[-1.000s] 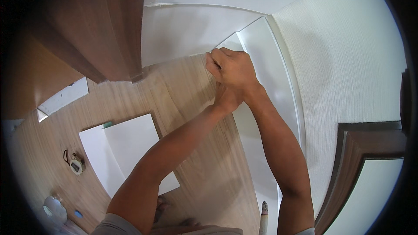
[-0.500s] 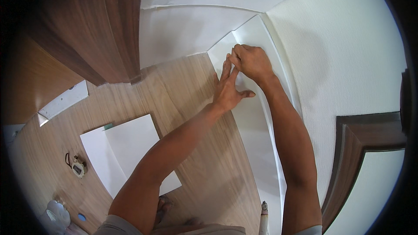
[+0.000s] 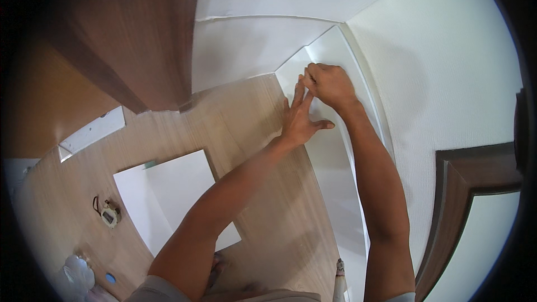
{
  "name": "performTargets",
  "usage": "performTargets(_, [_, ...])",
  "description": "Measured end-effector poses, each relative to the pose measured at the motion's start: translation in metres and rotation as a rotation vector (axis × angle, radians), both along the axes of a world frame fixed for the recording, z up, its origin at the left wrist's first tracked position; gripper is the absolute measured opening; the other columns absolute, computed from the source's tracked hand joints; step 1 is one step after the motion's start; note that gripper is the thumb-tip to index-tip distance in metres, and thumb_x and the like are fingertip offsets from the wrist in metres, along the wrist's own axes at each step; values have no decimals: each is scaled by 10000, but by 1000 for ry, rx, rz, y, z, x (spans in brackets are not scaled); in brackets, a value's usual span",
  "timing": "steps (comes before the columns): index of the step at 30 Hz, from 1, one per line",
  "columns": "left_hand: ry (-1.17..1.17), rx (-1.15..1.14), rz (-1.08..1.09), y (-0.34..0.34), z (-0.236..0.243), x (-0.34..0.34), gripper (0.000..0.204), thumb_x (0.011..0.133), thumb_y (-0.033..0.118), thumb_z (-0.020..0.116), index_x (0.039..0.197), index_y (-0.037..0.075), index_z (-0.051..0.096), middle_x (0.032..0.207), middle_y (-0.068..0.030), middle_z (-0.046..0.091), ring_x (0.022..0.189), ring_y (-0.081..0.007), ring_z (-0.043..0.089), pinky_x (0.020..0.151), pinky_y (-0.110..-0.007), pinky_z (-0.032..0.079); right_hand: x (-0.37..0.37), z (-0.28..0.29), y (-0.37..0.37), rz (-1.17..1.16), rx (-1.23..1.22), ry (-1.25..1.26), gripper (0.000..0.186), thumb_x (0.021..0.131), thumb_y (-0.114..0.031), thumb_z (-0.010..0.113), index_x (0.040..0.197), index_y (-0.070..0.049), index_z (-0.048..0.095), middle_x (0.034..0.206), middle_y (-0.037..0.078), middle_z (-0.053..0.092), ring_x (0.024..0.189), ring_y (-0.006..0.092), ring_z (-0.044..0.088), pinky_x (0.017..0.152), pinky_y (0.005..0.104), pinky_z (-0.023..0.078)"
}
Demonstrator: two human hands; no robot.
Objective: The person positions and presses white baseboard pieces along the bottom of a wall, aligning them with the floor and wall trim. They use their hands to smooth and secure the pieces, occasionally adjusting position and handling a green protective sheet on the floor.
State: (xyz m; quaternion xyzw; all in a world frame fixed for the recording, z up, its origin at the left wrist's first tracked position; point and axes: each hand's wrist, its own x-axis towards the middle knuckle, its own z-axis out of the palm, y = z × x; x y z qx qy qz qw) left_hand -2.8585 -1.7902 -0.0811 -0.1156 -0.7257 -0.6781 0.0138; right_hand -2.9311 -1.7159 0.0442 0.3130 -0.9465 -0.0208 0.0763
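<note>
My left hand [image 3: 302,120] lies with its fingers spread on a long white board [image 3: 324,184] along the foot of the textured wall [image 3: 425,78]. My right hand [image 3: 330,84] is closed just above and right of it, on the board's far end near the corner, its fingertips by my left fingertips. I cannot make out whether anything is between its fingers. A tube [image 3: 339,279] with a stained nozzle stands at the lower edge, beside my right forearm.
White sheets [image 3: 179,190] lie on the wood-look floor [image 3: 251,112], with a tape measure [image 3: 110,215], a small blue disc [image 3: 110,277] and a clear plastic item [image 3: 78,274]. A dark wooden post [image 3: 145,33] stands upper left; a brown frame [image 3: 464,168] is at right.
My left hand has come out from under the right and spread its fingers on the board. My right hand has shifted rightward, still closed. The view has shifted slightly.
</note>
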Motion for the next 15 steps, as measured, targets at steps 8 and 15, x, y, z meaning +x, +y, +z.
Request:
performTargets(8, [-212,194,66,17,-16,3,1628,541,537,1003,1665,83,-82,1703,-316,-93,1593,-470,-30,1281,-608,137,-3,-5,1,10,109,34,176,913,-253,624,870,-86,661,779,131,702,701,381,684,662,499,551])
performTargets(15, [-189,305,-115,24,-36,-17,1530,651,424,989,1654,50,-104,1678,-364,-107,1573,-514,-99,1291,-566,88,53,21,-3,177,-200,42,155,831,-189,740,789,-97,622,714,92,644,636,306,659,579,399,523])
